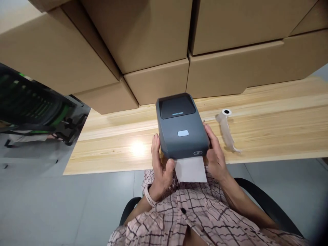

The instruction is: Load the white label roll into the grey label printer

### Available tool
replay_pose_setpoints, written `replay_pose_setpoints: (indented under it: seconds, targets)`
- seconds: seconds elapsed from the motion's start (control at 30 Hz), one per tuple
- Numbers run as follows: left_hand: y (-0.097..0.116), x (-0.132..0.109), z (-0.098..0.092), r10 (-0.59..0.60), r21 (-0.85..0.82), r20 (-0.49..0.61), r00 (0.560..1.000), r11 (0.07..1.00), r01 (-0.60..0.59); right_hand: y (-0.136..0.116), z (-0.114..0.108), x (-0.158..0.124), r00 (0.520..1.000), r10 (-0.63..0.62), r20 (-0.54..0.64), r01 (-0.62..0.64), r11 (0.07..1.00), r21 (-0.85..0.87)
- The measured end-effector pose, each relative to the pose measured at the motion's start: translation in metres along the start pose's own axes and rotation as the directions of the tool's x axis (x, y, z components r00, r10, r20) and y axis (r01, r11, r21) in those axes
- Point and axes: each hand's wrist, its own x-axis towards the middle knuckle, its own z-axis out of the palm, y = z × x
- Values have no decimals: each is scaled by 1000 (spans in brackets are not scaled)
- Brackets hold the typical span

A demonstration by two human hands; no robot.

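Observation:
A dark grey label printer (179, 133) sits on the wooden table near its front edge, lid closed. White label paper (191, 169) comes out of its front slot and hangs over the edge. My left hand (161, 167), with a pale wristband, grips the printer's left front side, thumb by the slot. On the other side my right hand (216, 153) presses against its right front corner, fingers along the casing. Parts of the fingers are hidden under or beside the printer. To its right lies a small paper roll (227, 112) with a strip trailing toward the front.
Large cardboard boxes (156, 78) are stacked along the back of the wooden table (110, 147). A dark mesh chair (28, 99) stands at the left on the tiled floor. Black chair armrests (266, 205) flank my body.

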Motion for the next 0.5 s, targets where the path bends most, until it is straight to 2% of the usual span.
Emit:
replay_pose_setpoints:
  seconds: [0.07, 0.13, 0.23, 0.3, 0.4, 0.43, 0.5]
  targets:
    - [1, 8, -4, 60, 1, -23, 998, 998, -60, -10, -5, 5, 1000, 23, 16, -23, 1000, 3]
    - [5, 26, -9, 158, -16, -55, 986, 987, -159, -23, -14, 18, 1000, 9, 19, -8, 998, -56]
    - [11, 73, -16, 293, -67, -151, 944, 950, -305, -45, -26, 56, 989, -140, 42, 146, 966, -214]
    - [11, 110, -19, 259, -131, -230, 938, 947, -293, -58, -27, 94, 961, -269, 66, 277, 924, -266]
    - [1, 155, -16, 123, -228, -364, 923, 949, -217, -72, -22, 158, 900, -431, 71, 434, 867, -243]
    - [-5, 163, -14, 60, -264, -372, 926, 950, -168, -75, -19, 179, 887, -457, 67, 460, 860, -222]
    - [-15, 168, -11, -59, -305, -305, 951, 952, -39, -78, -12, 217, 880, -472, 57, 473, 860, -190]
